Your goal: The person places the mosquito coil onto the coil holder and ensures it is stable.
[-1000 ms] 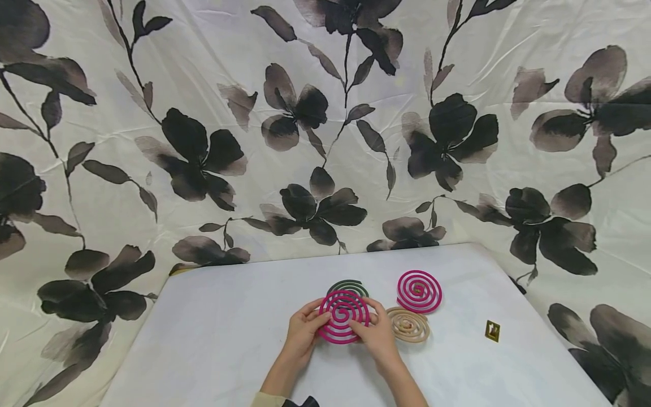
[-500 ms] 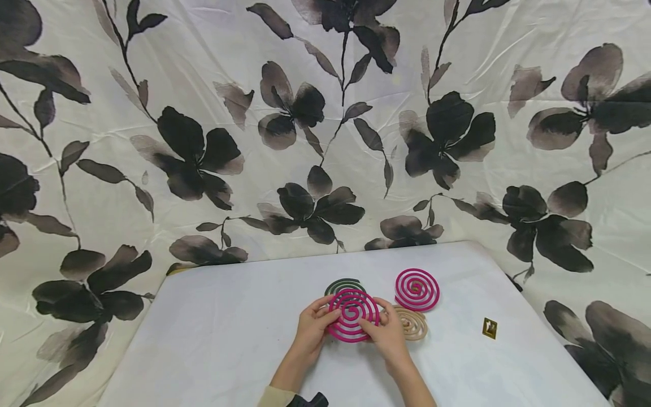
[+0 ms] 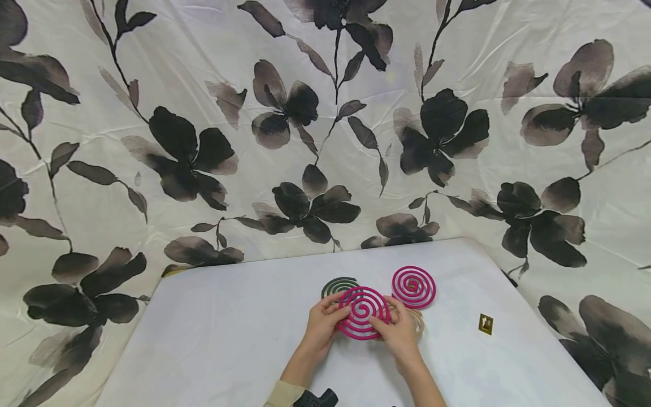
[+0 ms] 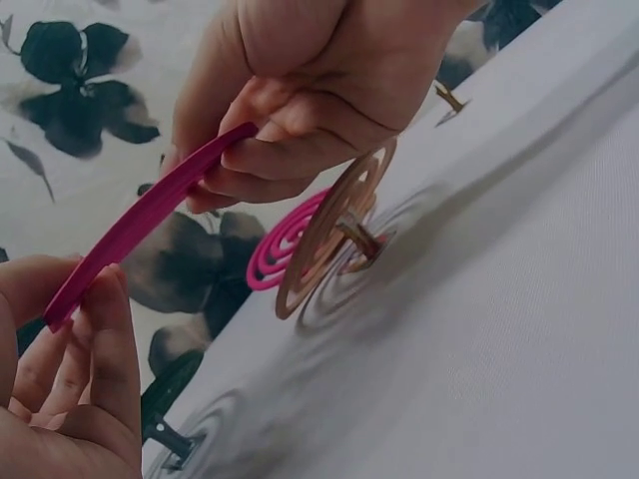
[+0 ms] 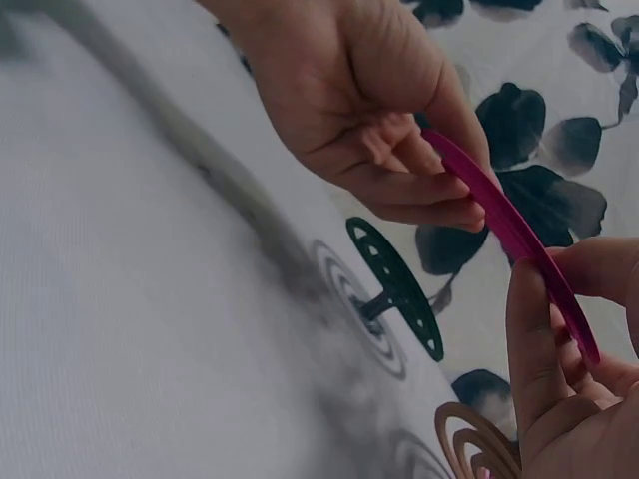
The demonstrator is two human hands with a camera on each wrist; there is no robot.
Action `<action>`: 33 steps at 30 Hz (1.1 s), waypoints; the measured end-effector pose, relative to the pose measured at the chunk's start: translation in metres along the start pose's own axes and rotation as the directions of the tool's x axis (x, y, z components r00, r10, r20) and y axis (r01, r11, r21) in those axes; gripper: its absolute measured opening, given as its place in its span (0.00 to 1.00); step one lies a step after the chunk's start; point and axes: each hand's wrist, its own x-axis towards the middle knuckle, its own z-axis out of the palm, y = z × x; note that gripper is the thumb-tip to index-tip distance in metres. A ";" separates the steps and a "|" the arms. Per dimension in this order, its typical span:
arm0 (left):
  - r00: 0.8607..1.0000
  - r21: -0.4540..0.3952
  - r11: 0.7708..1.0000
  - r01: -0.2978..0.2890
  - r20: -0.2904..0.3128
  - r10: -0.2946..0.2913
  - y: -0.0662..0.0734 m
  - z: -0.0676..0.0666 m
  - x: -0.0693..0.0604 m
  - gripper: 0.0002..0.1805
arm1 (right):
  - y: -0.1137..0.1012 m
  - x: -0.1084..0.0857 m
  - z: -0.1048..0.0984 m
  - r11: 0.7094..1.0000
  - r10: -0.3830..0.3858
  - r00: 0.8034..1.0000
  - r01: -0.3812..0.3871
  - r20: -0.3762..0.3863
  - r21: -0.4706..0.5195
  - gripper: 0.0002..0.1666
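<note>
Between both hands is a pink mosquito coil [image 3: 362, 309], raised off the table with its spiral face toward the head camera. My left hand [image 3: 320, 325] pinches its left edge, thumb in front. On the opposite edge, my right hand [image 3: 400, 336] holds it the same way. Seen edge-on in the left wrist view, the pink coil [image 4: 150, 215] looks thin and slightly bowed. Behind the hands a green coil [image 5: 407, 299] sits on a small metal stand, partly covered in the head view. A tan coil [image 4: 324, 239], also on a stand, is mostly hidden behind my right hand.
Another pink coil [image 3: 413, 285] sits farther back on the right. A small gold metal stand [image 3: 486, 324] is alone at the right of the white table [image 3: 213, 328]. Behind the table hangs a floral-printed cloth [image 3: 305, 113].
Both hands have carried the pink coil to the right. It now covers less of the green coil, and the right hand hides more of the tan one.
</note>
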 end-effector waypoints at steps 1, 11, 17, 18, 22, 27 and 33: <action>1.000 -0.005 1.000 0.004 0.002 -0.004 0.000 0.001 0.001 0.27 | 0.000 0.000 -0.001 1.000 0.001 1.000 -0.001 -0.006 -0.006 0.38; 0.999 0.009 1.000 -0.002 0.038 0.002 0.000 0.015 0.004 0.28 | -0.002 0.004 -0.013 1.000 0.009 0.998 -0.009 -0.055 -0.003 0.37; 0.998 0.020 1.000 -0.005 0.069 0.004 -0.002 0.027 0.008 0.27 | -0.005 0.003 -0.023 1.000 0.018 0.998 -0.017 -0.063 0.013 0.37; 0.997 0.019 1.000 -0.005 0.076 0.003 -0.003 0.030 0.009 0.27 | -0.005 0.002 -0.025 1.000 0.019 0.998 -0.019 -0.065 0.012 0.38; 0.997 0.021 1.000 0.007 0.082 -0.009 -0.005 0.042 0.013 0.26 | -0.009 0.002 -0.035 0.999 0.032 0.997 -0.031 -0.077 0.006 0.38; 0.997 0.017 1.000 0.020 0.078 -0.022 -0.006 0.052 0.015 0.25 | -0.010 0.004 -0.042 0.998 0.054 0.993 -0.053 -0.104 0.015 0.37; 0.996 0.007 1.000 0.019 0.084 -0.019 -0.008 0.063 0.016 0.24 | -0.011 0.004 -0.051 0.998 0.060 0.989 -0.059 -0.135 0.011 0.35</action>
